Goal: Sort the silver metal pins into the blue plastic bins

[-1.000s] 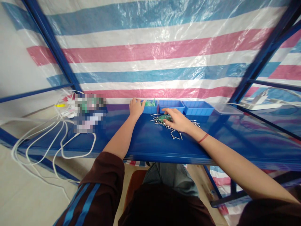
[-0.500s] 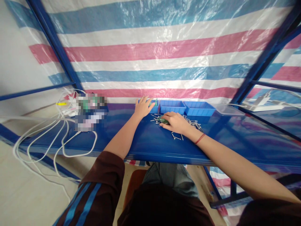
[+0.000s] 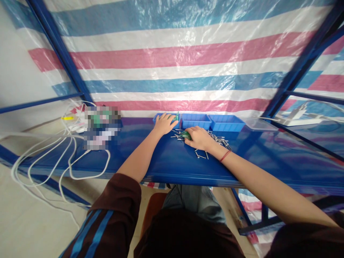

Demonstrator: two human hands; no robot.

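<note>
My left hand lies on the blue shelf with its fingers reaching into the leftmost small blue bin, where a green piece sticks up; what the fingers hold, if anything, is hidden. My right hand is curled over a small green part at the left of a pile of loose metal screws on the shelf. A red band sits on my right wrist.
Two more small blue bins and a clear plastic tray line the back of the shelf. White cables and a blurred-out object lie at the left. A striped tarp hangs behind. Blue frame posts stand either side.
My right hand has drawn left and closed over the green part beside the screws. My left hand has shifted right, from the shelf's back edge to the leftmost bin.
</note>
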